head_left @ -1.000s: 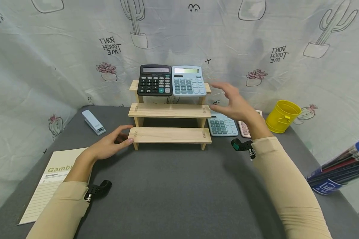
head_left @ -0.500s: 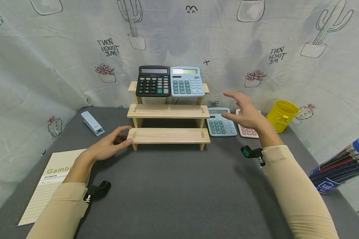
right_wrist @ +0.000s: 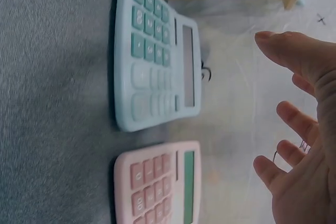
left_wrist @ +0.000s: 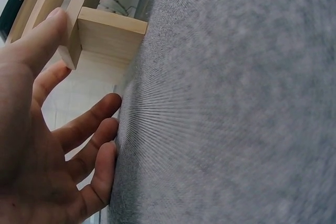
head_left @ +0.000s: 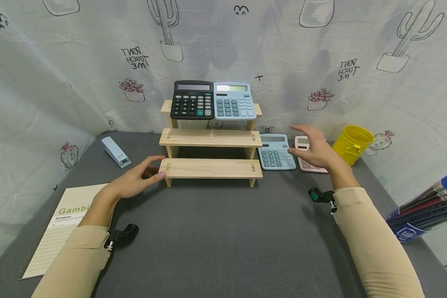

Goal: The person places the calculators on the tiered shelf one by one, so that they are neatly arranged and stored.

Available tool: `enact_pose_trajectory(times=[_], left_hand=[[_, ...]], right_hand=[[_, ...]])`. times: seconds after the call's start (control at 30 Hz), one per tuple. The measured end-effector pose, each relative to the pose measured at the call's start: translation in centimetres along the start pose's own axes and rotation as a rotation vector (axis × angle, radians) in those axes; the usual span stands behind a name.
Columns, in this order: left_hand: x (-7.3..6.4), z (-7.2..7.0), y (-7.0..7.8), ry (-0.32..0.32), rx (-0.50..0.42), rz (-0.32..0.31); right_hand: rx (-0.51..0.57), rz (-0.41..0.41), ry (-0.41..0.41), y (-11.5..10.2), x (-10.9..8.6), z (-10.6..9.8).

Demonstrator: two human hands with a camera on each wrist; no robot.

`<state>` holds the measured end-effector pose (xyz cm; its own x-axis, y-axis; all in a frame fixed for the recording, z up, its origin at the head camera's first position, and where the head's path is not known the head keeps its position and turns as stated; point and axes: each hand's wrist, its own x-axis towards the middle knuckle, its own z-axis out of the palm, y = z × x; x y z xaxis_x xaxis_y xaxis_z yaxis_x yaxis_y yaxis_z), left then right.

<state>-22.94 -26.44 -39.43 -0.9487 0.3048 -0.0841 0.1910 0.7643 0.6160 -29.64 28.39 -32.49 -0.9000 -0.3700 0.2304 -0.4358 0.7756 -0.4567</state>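
A three-tier wooden shelf (head_left: 210, 168) stands on the grey table. On its top tier a black calculator (head_left: 192, 100) and a light blue calculator (head_left: 235, 101) lean side by side. My left hand (head_left: 137, 179) pinches the left end of the lowest board between thumb and index finger; in the left wrist view its other fingers (left_wrist: 100, 111) hang loosely bent. Holding nothing, my right hand (head_left: 318, 149) hovers with spread fingers over a pink calculator (head_left: 305, 165), partly hidden below it. Between that one and the shelf lies a second blue calculator (head_left: 275, 152), also seen in the right wrist view.
Behind the right hand stands a yellow bucket (head_left: 352, 145). A tub of pencils (head_left: 424, 209) with a blue lid is at the right edge. To the left lie a light blue stapler (head_left: 116, 152) and a notebook (head_left: 65, 227). A printed cloth (head_left: 223, 54) hangs behind.
My right hand has moved right and down, away from the shelf's upper tiers to over the pink calculator. The left hand stays on the lowest board.
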Motion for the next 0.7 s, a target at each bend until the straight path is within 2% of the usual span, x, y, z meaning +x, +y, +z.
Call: enact_pose_trajectory(times=[0.27,0.53,0.7], left_hand=[[-0.1,-0.1,-0.2,0.002,-0.03,0.024],[-0.2,0.1,-0.3,0.011,-0.041,0.052],[-0.3,0.1,-0.3,0.01,-0.039,0.044]], right_hand=[[0.022,0.131,-0.022,1.8,-0.5,0.5],[0.042,0.197,-0.043,3.8,-1.2,1.0],[0.059,0.247,-0.058,4.6,-1.6,1.1]])
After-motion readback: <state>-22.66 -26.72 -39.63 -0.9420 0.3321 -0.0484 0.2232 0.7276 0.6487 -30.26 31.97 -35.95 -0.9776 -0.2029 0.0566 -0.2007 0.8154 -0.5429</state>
